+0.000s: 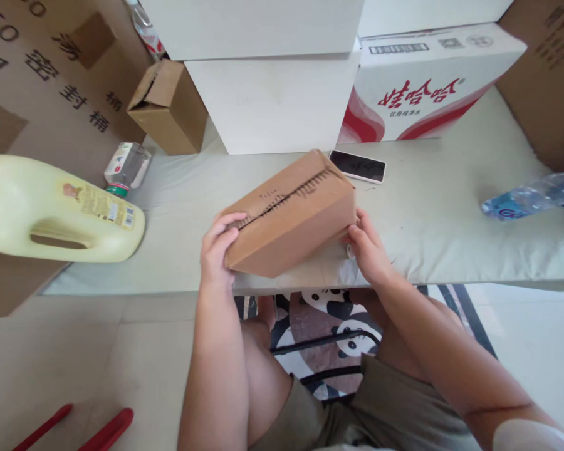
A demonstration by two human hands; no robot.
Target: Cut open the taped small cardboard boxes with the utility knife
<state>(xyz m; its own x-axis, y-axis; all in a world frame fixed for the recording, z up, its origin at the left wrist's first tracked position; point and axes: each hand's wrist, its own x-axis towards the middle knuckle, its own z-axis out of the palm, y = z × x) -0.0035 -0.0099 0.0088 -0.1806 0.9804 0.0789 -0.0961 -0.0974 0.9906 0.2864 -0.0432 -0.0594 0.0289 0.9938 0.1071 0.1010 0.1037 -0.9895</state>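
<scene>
A brown cardboard box [296, 216] is held tilted above the front part of the cloth-covered surface [432, 207]. A dark, jagged seam runs along its top. My left hand [219, 246] grips the box's left end, with fingers over the top edge. My right hand [367, 246] is closed on the right end, its thumb and fingers at the lower corner; a small whitish thing shows under that hand, too unclear to name. Just behind the box's right corner lies a phone [358, 166] with a dark screen.
White cartons [275, 106] and a red-and-white carton [420, 94] stand at the back. A smaller cardboard box [173, 109], a clear bottle [126, 166] and a pale yellow jug [61, 210] are on the left. A water bottle [531, 197] lies at right.
</scene>
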